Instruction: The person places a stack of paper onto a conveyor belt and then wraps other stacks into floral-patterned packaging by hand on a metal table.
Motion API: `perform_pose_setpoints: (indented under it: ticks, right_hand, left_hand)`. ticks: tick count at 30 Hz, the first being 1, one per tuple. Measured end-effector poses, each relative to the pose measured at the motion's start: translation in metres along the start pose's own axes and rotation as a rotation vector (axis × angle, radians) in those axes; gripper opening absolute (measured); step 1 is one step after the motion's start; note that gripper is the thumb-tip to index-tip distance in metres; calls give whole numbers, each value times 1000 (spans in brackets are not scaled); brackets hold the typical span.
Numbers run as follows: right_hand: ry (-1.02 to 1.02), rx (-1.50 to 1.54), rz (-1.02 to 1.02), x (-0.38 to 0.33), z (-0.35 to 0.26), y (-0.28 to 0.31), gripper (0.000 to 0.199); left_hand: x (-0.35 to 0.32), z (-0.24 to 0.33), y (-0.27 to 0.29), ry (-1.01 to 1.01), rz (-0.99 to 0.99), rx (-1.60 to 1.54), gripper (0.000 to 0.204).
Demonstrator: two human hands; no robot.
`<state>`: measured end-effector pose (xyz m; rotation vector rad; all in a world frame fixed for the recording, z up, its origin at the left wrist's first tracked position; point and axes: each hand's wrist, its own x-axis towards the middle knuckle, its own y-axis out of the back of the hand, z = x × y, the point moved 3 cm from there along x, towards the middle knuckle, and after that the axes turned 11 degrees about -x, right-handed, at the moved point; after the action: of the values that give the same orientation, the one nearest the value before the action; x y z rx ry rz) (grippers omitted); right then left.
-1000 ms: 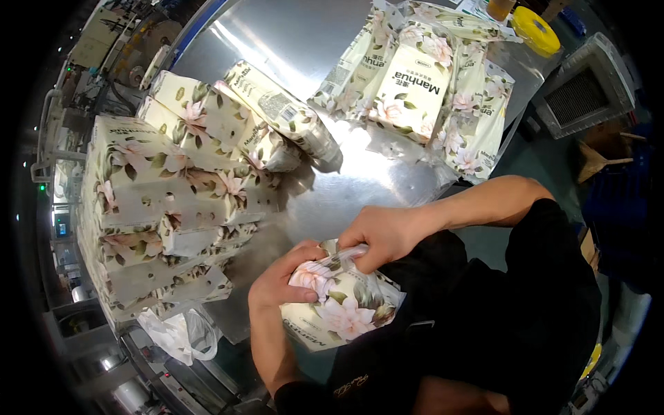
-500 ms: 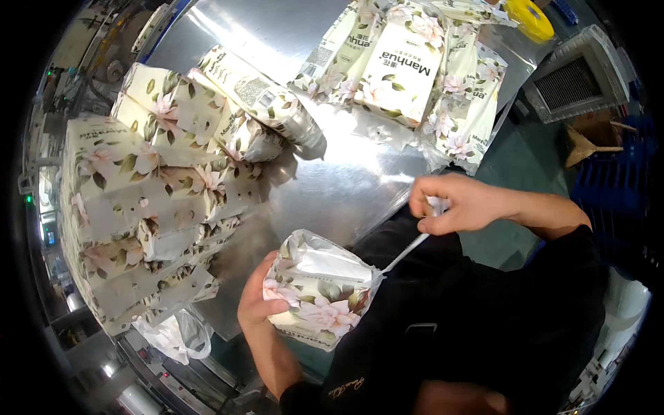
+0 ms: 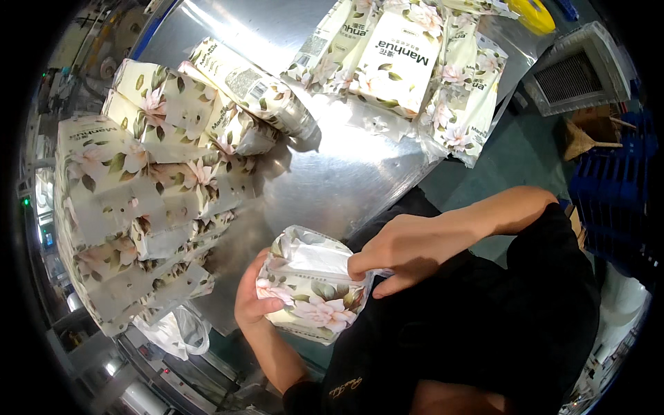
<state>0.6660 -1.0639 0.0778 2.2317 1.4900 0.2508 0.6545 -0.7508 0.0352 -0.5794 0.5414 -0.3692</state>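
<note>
Shiny steel table point(image 3: 346, 180) fills the upper middle of the head view, curved by the lens, with a dark floor to its right.

Head view: the left hand point(image 3: 252, 301) grips a floral tissue pack point(image 3: 311, 287) from its left side, fingers curled onto its face and lower edge. The pack sits just off the table's near edge, in front of the person's dark clothing, with its white top end turned up. The right hand point(image 3: 404, 249) comes in from the right, its fingertips pinched on the pack's upper right corner, the rest of the hand loosely curled.

A tall stack of packs point(image 3: 131, 207) stands on the table's left part, near the left hand. Two more packs point(image 3: 228, 97) lean against its top. A flat pile of wrappers point(image 3: 408, 62) lies at the far edge, well apart from both hands. A grey vented box point(image 3: 577, 69) sits at upper right.
</note>
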Motion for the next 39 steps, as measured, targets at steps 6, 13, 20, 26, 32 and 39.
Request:
perform_pose_setpoints:
  ticks: [6,13,20,26,32,39]
  right_hand:
    - [7,193,-88,7,11,-19,34]
    - [-451,262,306,-109,68,40,42]
    - [-586,-776,818,-56,128,90,31]
    - [-687,-858,1145,-82,163,169,63]
    - [-724,-834,1026,-66,128,109,60]
    - [-744,436,352,-60,151,-158,70]
  left_hand:
    - [2,0,-6,8,10,-22,85]
    - [-26,-27,33,-133,156,-198,93]
    - [-32,-13,51,-248,229,-100,96]
    - [-28,-12,79,-578,318,-112,96]
    - [4,-16,113,-727,314,-77,77]
    - [72,-97,104,-650,492,-477,49]
